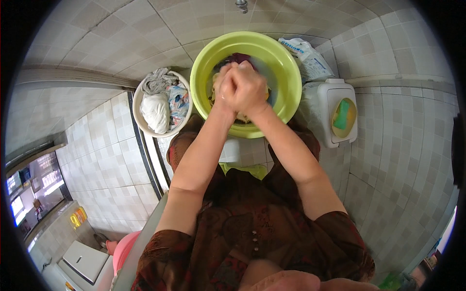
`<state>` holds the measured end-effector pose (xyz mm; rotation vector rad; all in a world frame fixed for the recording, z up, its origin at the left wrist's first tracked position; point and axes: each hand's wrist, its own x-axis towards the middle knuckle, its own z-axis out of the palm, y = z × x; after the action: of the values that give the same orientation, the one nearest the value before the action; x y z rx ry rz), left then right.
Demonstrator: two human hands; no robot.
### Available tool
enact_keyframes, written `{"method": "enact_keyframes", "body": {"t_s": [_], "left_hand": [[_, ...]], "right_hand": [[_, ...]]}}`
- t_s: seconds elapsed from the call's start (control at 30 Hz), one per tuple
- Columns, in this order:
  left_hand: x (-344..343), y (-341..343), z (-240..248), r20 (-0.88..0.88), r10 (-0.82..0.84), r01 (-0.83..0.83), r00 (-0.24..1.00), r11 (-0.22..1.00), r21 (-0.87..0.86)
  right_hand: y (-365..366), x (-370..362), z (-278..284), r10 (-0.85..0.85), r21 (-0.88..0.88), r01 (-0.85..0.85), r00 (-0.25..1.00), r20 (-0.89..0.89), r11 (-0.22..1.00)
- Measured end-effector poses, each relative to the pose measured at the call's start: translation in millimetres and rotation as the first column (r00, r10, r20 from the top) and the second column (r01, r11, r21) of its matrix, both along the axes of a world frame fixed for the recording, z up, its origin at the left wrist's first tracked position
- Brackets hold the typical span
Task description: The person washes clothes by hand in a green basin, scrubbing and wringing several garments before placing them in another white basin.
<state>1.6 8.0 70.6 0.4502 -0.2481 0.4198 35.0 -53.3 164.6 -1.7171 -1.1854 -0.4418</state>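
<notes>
Both of my hands are pressed together over a large lime-green basin (pixel 290 58). The fingers of my right hand (pixel 248 88) are curled closed against my left hand (pixel 224 92), which is mostly covered by it and also closed. Whatever lies between them is hidden. Beneath and around the hands, wet clothes lie in cloudy water: a dark red cloth (pixel 239 58) at the far side and a yellowish patterned cloth (pixel 241 118) at the near side. My forearms reach straight forward, and the hands are slightly blurred.
Left of the basin stands a round white tub (pixel 138 114) of white, grey and patterned laundry. To the right, a white lidded bin (pixel 335 138) bears a yellow dish (pixel 350 121) with a green sponge (pixel 342 114). A white plastic bag (pixel 308 58) leans behind, near the tiled wall.
</notes>
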Motion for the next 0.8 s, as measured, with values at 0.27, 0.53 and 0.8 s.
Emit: {"method": "enact_keyframes", "body": {"t_s": [0.27,0.53,0.8], "left_hand": [[8,-35,61,-0.784,-0.118,-0.094,0.609,0.971,-0.219],[9,-3,95,-0.705,-0.02,-0.148,0.709,0.973,-0.177],[-6,12,93,-0.683,0.124,-0.16,0.72,0.987,0.01]], "right_hand": [[-23,63,-13,-0.455,-0.322,0.359,0.835,-0.31,0.876],[-38,68,-2,0.115,0.124,0.03,0.224,-0.968,0.992],[-51,102,-6,0.301,0.308,0.031,0.151,-0.942,0.951]]}}
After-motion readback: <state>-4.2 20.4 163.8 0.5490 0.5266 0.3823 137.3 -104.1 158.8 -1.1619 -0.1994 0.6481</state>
